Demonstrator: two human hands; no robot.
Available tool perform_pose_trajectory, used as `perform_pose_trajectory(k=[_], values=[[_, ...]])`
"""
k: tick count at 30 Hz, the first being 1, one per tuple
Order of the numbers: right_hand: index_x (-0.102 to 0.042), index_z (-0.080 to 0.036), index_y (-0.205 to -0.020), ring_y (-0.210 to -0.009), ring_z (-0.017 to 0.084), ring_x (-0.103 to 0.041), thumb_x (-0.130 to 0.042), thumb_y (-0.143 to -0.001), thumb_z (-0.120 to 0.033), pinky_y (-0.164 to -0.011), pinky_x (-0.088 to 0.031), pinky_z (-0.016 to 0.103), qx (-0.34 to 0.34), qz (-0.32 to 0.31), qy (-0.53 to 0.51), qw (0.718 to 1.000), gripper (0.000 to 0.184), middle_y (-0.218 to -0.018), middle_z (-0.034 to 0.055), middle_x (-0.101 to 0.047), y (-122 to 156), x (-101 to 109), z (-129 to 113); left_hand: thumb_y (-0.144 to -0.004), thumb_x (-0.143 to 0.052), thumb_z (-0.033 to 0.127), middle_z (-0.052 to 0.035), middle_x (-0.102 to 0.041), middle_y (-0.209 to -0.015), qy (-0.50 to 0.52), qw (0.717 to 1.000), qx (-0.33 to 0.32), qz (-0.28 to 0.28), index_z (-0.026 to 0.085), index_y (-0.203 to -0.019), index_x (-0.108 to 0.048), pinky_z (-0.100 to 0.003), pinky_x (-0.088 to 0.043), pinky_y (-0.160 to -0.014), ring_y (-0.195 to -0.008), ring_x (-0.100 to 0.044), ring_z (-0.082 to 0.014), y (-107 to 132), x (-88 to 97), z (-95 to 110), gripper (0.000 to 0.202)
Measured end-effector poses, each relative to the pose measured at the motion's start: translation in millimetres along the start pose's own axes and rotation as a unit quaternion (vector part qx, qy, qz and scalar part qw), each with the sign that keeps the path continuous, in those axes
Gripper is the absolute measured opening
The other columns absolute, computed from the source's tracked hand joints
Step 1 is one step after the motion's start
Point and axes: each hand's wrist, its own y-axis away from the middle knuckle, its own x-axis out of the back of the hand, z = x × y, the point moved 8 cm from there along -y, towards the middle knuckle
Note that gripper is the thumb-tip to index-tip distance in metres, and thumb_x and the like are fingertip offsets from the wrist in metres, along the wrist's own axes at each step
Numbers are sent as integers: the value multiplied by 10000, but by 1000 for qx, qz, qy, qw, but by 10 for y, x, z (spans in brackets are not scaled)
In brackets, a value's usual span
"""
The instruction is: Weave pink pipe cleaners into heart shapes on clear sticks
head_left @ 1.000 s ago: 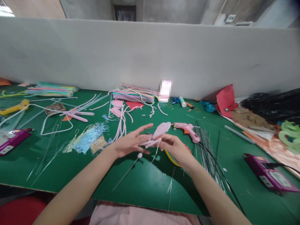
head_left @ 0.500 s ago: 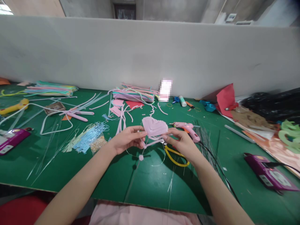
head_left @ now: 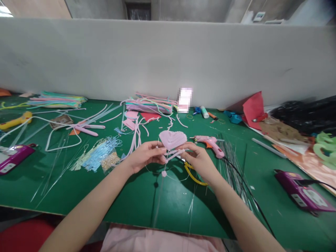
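Pale pink ridged heart point(head_left: 172, 139), yellow-handled scissors point(head_left: 195, 176), green tabletop point(head_left: 126, 206)

A craft workshop is indicated. A green flat-topped worktable point(head_left: 126, 206) is backed by a smooth grey partition panel point(head_left: 157, 56); bundles of multicoloured fuzzy stems point(head_left: 149, 106), light-blue thread tassels point(head_left: 98, 154) and a pink glue gun with an orange trigger point(head_left: 217, 149) are laid on the worktable. Beyond the panel, a rough grey wall point(head_left: 181, 10) is exposed.

No lettering, brand or number is readable. The bright panel point(head_left: 185, 100) at the counter's point(head_left: 126, 210) back is pixelated; the small tube point(head_left: 204, 112) near it is too blurred to read.
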Motion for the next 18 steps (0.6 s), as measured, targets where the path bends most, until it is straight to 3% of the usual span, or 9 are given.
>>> perform_pose_trajectory(k=[4,8,13,18], values=[[-720,-198,-884,-891,211,-642,-671,-764,-404,-736,-496,314,-51,16,-34,998,243,-933,64,-710,8,-31,108,-697,-790,278,-36,-696,-726,-12,1000,-18,0,127,-861,-635,-285,-563,-740,-668,-664,-122,-10,3,16,271],[-729,-193,-865,-837,202,-648,-688,-739,-398,-712,-499,303,-60,-19,-52,997,244,-899,53,-724,3,-79,88,-693,-790,309,-42,-692,-684,-57,998,-15,24,125,-818,-640,-280,-561,-692,-635,-662,-132,-12,43,8,269],[-723,-187,-871,-844,197,-649,-651,-771,-397,-757,-506,315,-52,-80,-62,994,244,-864,43,-724,27,-159,17,-668,-804,314,-28,-685,-680,-83,996,-24,23,137,-829,-652,-278,-556,-656,-624,-663,-141,-23,33,2,283],[-729,-202,-916,-875,202,-663,-692,-746,-404,-853,-507,359,-44,-95,-100,989,267,-930,46,-737,33,-212,35,-671,-794,313,-12,-661,-675,-107,992,-43,45,142,-798,-663,-257,-533,-626,-609,-637,-129,-18,30,24,251]])
